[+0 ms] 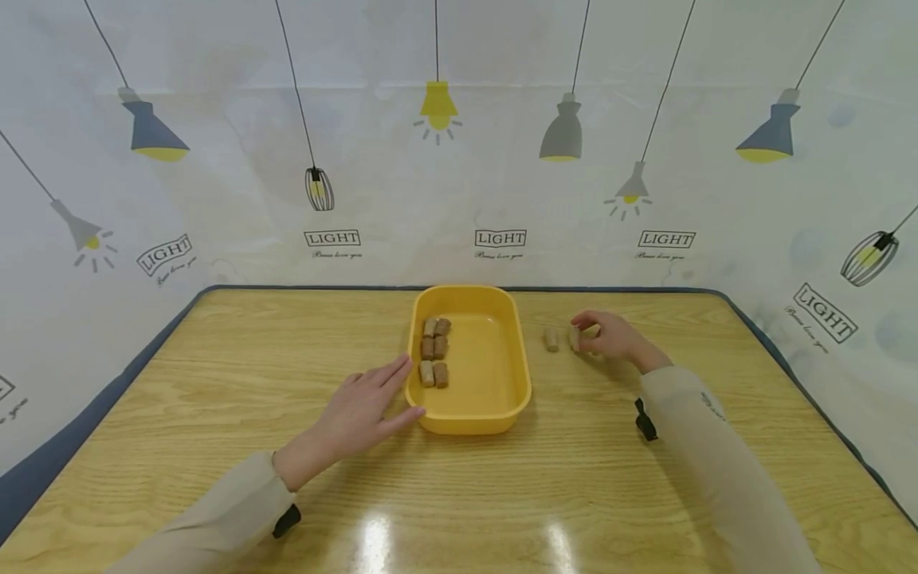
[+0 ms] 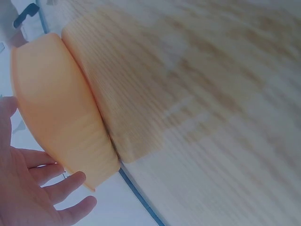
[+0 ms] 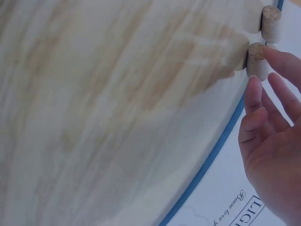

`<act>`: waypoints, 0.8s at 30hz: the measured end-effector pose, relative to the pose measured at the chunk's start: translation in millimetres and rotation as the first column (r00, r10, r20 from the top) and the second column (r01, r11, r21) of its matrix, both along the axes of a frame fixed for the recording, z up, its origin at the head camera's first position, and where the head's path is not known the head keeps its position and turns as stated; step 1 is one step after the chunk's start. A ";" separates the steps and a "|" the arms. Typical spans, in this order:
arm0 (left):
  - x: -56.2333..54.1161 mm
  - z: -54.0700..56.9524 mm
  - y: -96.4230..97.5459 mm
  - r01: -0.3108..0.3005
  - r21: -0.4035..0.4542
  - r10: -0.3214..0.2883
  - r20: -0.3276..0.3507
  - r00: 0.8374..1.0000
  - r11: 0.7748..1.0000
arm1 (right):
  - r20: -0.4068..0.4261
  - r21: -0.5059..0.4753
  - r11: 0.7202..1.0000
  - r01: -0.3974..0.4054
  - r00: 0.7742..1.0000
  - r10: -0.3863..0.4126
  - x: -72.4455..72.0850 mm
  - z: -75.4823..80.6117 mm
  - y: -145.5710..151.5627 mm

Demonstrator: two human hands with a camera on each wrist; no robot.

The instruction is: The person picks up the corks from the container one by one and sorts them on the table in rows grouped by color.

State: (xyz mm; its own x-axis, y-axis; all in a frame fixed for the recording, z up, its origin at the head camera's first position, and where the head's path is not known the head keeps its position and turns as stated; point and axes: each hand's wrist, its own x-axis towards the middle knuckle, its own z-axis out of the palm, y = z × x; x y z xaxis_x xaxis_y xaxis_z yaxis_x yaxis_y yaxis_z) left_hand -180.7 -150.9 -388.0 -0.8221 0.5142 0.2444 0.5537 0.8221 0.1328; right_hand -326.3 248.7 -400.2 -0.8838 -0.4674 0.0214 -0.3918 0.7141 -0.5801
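My left hand (image 1: 366,402) rests its spread, fairly straight fingers on the left rim of a yellow plastic tray (image 1: 488,367). In the left wrist view those fingers (image 2: 70,186) lie along the rim, outside the tray's wall. Inside, several corks (image 1: 441,348), some light and some darker brown, form two columns by the left wall. Right of the tray, my right hand (image 1: 610,335) has thumb and fingertips around a light cork (image 1: 574,338) on the table, at its two ends in the right wrist view. A second light cork (image 1: 551,340) sits beside it, between it and the tray.
The wooden table (image 1: 237,383) has a dark blue edge (image 1: 344,288) along the back and sides. Behind it hangs a pale backdrop (image 1: 402,175) printed with lamps. Black straps (image 1: 645,420) hang from both sleeves.
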 end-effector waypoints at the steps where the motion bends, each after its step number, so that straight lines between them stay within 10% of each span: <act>1: 0.1 -0.2 0.0 -0.001 -0.001 0.001 0.000 1.000 1.000 | -0.001 0.000 1.000 -0.002 1.000 0.002 0.2 1.3 -0.1; 24: 1.8 3.5 1.2 -0.001 0.007 0.001 0.012 1.000 1.000 | -0.105 0.012 1.000 0.021 0.994 -0.020 -18.2 82.6 -61.2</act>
